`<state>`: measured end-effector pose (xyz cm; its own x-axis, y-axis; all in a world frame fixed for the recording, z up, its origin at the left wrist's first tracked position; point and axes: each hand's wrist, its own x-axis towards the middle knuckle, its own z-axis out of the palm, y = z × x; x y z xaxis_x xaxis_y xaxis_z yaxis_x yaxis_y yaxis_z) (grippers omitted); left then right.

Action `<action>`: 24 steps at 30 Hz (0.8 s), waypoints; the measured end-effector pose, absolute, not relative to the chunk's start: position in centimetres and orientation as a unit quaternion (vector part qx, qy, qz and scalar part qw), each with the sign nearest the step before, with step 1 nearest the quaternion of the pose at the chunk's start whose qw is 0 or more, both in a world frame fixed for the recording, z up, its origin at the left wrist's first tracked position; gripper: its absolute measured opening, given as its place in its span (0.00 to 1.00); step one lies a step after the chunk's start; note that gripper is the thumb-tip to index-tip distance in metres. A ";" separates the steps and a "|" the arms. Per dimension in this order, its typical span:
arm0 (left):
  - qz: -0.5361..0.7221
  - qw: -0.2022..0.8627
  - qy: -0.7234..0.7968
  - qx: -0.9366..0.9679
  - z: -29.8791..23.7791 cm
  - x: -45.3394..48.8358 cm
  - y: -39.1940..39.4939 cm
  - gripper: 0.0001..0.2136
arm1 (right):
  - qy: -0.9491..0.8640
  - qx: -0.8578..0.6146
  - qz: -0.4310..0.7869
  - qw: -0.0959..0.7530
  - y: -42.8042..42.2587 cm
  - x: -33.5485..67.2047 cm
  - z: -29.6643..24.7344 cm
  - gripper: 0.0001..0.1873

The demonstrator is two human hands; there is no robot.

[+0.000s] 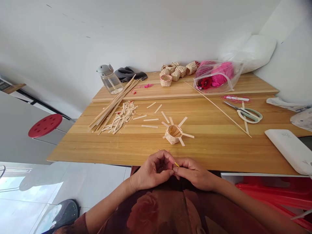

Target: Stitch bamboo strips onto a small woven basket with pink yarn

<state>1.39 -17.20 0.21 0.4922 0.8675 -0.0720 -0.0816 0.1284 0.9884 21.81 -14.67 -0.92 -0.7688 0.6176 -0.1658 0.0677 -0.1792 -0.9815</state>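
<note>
At the front edge of the table (136,146), my left hand (154,170) and my right hand (195,174) meet fingertip to fingertip. My right hand is closed in a pinch, and a thin yellow piece (176,164) sticks out at its fingertips. My left hand curls closed against it; what its fingertips hold is hidden. A trace of pink shows just behind the left knuckles. Just beyond my hands stands a small woven basket (173,138), untouched, with several flat strips splayed outward from its rim.
Left are long strips (114,104), a pile of short offcuts (123,118) and a water bottle (109,79). Small woven baskets (180,71) and a bag of pink yarn (219,76) stand behind. Scissors (248,114), a thin stick (219,110) and a white power bank (287,151) lie right.
</note>
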 end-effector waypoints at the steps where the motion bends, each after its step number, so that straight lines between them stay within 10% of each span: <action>1: 0.362 0.671 0.348 0.545 0.0 1.4 -17.2 0.10 | -0.610 -0.279 0.716 0.194 -14.7 21.8 -1.0 0.18; 24: 0.405 0.610 0.415 0.539 -0.4 1.8 -16.9 0.12 | -0.571 -0.338 0.711 0.231 -14.9 22.1 -1.3 0.26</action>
<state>1.76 -16.86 -0.39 0.3263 0.9427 -0.0697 -0.0466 0.0897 0.9949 22.10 -14.86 -1.33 -0.6652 0.7147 -0.2161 0.0568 -0.2402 -0.9691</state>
